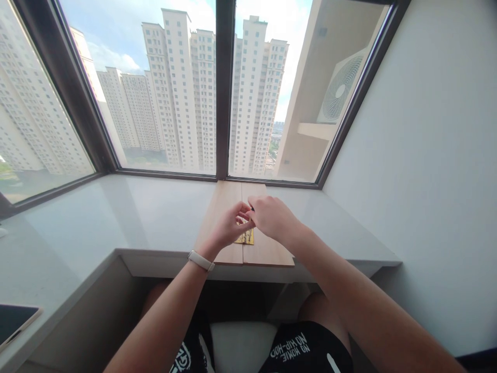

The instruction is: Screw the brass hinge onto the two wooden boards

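A person's left grip (pixel 231 223) and right grip (pixel 272 215) meet over a pale wooden board (pixel 267 254), fingertips together at a small dark thing (pixel 252 209). The left fingers curve loosely with the thumb stretched out, the right fingers curl inward; which grip has hold of the dark thing, one cannot tell. Just below the left grip, a yellow patterned piece (pixel 249 239) lies partly hidden on the board. Around both grips spreads a white tabletop (pixel 155 217), with a window frame (pixel 222 103) beyond them and a pale wristband (pixel 201 260) behind the left
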A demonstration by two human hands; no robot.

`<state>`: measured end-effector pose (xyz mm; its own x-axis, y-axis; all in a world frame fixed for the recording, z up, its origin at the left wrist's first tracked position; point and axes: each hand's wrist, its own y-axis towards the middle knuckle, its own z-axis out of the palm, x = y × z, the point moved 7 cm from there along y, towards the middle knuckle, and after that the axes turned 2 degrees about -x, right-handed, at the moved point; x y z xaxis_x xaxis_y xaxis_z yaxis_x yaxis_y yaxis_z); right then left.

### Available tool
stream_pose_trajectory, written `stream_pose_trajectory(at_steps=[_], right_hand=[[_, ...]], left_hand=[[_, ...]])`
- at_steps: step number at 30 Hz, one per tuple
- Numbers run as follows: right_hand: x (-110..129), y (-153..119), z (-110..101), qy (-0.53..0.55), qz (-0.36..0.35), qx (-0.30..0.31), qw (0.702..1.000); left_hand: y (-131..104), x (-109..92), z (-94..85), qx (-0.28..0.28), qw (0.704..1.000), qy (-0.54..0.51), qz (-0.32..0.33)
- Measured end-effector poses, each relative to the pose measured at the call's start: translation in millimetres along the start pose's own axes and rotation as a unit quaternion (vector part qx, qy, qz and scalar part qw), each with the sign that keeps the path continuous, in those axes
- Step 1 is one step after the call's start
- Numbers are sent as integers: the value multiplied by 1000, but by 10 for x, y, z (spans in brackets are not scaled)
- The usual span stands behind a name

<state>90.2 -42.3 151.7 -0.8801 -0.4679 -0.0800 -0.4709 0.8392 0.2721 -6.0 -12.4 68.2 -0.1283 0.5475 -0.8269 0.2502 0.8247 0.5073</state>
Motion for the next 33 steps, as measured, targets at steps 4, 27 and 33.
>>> stream_pose_trajectory(at_steps=[4, 27, 33], right_hand=[[2, -27, 13, 46, -58, 7, 997], [-27, -86, -56, -20, 61, -1, 998], [29, -94, -52, -17, 36, -6, 999]], left_hand=[[1, -21, 30, 48, 998, -30, 5], [-22, -20, -26, -44, 999, 15, 10], [1, -5, -12, -35, 999, 28, 4]])
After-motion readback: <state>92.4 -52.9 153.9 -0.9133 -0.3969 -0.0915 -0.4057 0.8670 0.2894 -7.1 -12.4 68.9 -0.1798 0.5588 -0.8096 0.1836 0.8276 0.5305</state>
